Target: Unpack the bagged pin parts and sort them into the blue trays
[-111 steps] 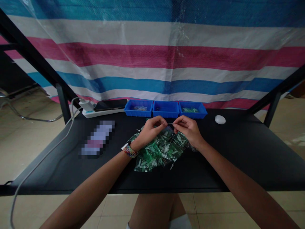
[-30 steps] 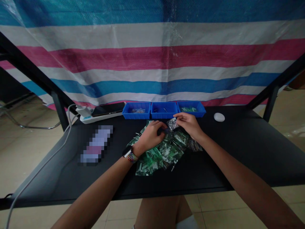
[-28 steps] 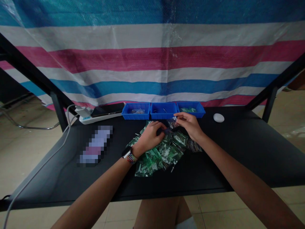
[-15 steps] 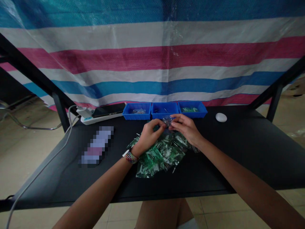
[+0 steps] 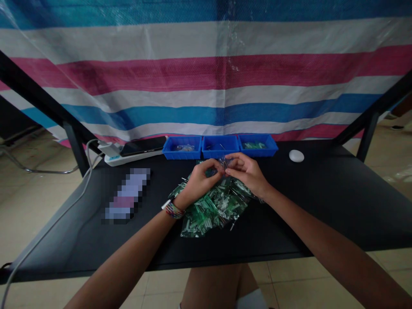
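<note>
Both hands, left hand and right hand, pinched one small clear packet with closed fingers. Green packets lay beneath on the counter. Three blue trays stood just beyond.

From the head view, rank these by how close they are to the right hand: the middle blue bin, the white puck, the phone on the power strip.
From the right hand:
1. middle blue bin, just beyond the fingers, at the table's back edge.
2. white puck, off to the right on the black table.
3. phone, far left, lying on the power strip.
</note>
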Available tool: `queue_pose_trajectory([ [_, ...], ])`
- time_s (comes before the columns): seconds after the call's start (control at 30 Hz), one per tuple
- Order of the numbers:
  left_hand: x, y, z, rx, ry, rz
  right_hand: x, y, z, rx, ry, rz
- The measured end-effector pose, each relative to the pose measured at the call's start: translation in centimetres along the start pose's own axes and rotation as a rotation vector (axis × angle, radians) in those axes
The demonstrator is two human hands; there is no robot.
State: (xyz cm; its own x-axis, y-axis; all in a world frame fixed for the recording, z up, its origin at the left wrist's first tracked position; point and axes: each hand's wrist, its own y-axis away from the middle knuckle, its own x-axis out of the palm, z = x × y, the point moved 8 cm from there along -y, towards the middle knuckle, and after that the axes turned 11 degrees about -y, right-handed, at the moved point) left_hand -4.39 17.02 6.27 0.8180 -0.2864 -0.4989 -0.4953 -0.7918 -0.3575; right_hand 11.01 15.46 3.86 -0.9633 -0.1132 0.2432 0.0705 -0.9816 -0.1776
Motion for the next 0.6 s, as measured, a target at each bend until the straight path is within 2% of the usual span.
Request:
queue_pose_trajectory([
  [0.23, 0.05, 0.09, 0.34, 0.0, 0.058, 0.015, 0.68, 0.19, -0.36, 0.026, -0.026, 0.057],
  [0.43, -0.41, 0.21, -0.18, -0.008, -0.056, -0.022, 0.84, 0.24, -0.38, 0.024, -0.027, 0.055],
  [0.6, -0.36, 0.14, 0.22, -0.018, -0.014, -0.021, 0.91, 0.35, -0.15, 0.031, -0.051, 0.078],
])
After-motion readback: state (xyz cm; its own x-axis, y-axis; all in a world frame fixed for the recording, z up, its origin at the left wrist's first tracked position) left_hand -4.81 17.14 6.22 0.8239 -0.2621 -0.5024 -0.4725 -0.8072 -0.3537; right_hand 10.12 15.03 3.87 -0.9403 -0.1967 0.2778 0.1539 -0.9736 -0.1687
